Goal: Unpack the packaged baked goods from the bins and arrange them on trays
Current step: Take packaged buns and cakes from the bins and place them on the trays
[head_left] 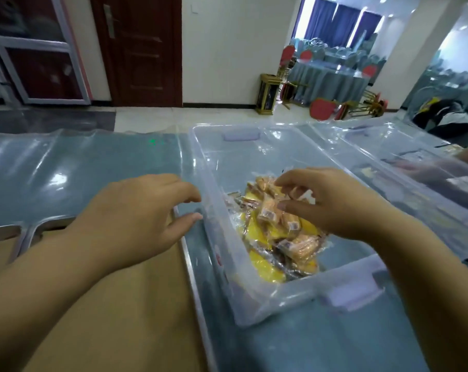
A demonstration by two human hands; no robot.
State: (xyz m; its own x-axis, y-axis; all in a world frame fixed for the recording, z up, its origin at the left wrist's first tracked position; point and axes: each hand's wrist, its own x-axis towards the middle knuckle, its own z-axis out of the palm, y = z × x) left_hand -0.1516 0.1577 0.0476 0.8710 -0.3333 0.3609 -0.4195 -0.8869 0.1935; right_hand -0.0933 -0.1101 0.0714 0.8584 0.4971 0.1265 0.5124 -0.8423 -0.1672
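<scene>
A clear plastic bin (257,310) stands on the blue table and holds a heap of wrapped baked goods (286,248), orange-brown pieces over yellow packets. My right hand (337,205) reaches down into the bin, and its thumb and fingers close round a wrapped pastry (294,193) at the top of the heap. My left hand (136,216) hovers above the right edge of a metal tray (194,267) lined with brown paper. Its fingers are loosely curled, hold nothing, and end close to the bin's left wall.
A second clear bin (404,146) stands to the right, and another person's gloved hand (431,169) reaches into it. Another tray's corner (2,232) shows at far left. Shiny plastic-covered tabletop (79,173) stretches beyond the trays. Chairs and draped tables stand far behind.
</scene>
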